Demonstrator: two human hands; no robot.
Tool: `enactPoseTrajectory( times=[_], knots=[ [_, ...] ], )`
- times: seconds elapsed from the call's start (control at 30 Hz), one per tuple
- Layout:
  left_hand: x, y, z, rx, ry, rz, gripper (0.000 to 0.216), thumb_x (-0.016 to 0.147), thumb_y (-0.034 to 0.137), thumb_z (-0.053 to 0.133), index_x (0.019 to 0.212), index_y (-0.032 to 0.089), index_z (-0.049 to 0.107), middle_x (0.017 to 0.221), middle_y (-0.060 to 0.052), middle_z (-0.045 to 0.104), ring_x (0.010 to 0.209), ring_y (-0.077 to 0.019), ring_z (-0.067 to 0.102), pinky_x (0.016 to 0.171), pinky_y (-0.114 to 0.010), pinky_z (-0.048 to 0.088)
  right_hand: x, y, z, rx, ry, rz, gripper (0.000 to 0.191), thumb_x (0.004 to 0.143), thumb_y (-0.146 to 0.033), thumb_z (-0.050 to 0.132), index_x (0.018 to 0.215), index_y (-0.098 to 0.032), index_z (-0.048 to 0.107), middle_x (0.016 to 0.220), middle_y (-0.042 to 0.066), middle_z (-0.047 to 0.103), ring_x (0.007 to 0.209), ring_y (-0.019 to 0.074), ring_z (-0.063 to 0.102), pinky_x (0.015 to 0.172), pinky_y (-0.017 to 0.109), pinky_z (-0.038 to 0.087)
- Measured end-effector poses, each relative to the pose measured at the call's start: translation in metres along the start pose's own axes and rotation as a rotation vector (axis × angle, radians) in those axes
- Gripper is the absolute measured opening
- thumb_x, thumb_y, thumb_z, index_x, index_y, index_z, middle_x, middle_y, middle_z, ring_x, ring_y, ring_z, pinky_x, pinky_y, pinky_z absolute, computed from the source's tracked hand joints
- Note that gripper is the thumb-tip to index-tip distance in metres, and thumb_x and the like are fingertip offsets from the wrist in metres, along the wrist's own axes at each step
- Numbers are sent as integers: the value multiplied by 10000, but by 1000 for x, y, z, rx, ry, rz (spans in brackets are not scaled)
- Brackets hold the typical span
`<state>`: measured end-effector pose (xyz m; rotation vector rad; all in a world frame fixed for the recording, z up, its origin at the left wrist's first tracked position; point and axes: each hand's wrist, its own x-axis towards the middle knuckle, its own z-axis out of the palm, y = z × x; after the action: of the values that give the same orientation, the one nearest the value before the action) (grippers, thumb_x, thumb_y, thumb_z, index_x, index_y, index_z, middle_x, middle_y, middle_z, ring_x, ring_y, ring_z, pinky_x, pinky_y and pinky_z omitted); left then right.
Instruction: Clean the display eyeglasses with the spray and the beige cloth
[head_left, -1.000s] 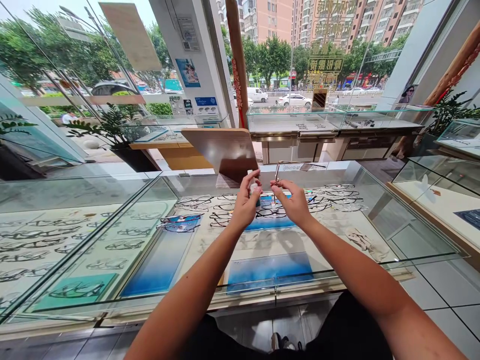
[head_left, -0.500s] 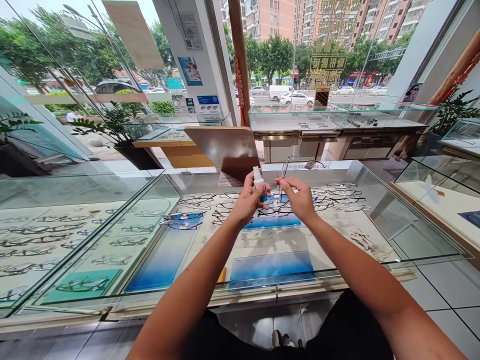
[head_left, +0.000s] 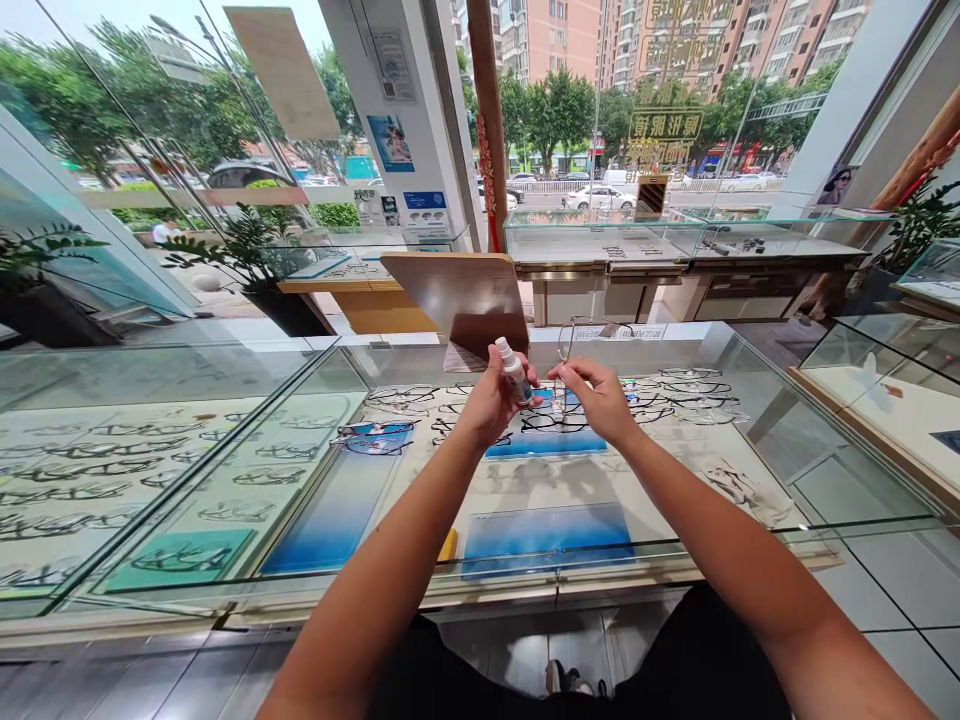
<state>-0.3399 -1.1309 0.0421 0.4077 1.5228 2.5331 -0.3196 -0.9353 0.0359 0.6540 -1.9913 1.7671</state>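
One small white bottle (head_left: 515, 376) is tilting in our left hand (head_left: 487, 402); we are gripping it round its body, its cap (head_left: 504, 347) pointing up and to the left. With our right hand (head_left: 600, 400) we are pinching a thin pair of glasses (head_left: 563, 344), holding it near the bottle. We are working above a glass case (head_left: 540, 485), where other frames (head_left: 696, 388) are lying in rows, and a brown board (head_left: 450, 290) is standing just beyond our hands.
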Motion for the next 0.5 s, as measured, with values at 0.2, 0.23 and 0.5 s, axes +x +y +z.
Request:
enactPoseTrajectory(
  times=[0.2,0.23,0.5],
  knots=[
    [-1,0,0,80,-56,17,818,718,1009,740,843,206,647,688,18,561,648,-146,583,619,-269,586,0,1,0,69,-73,55,554,959,-766,714,918,-231,849,960,65,816,942,241,705,906,389,537],
    [-1,-1,-1,103,-49,15,833,724,1027,709,804,200,644,694,9,557,661,-147,585,645,-276,588,0,1,0,86,-94,62,555,953,-769,718,916,-231,848,940,61,810,928,238,702,905,388,542],
    [0,-9,-5,448,96,261,567,892,767,700,813,208,645,866,-10,570,801,-172,539,770,-291,512,-1,-5,0,155,-267,98,529,964,-738,721,912,-231,862,937,60,821,903,223,683,896,375,539]
  ],
)
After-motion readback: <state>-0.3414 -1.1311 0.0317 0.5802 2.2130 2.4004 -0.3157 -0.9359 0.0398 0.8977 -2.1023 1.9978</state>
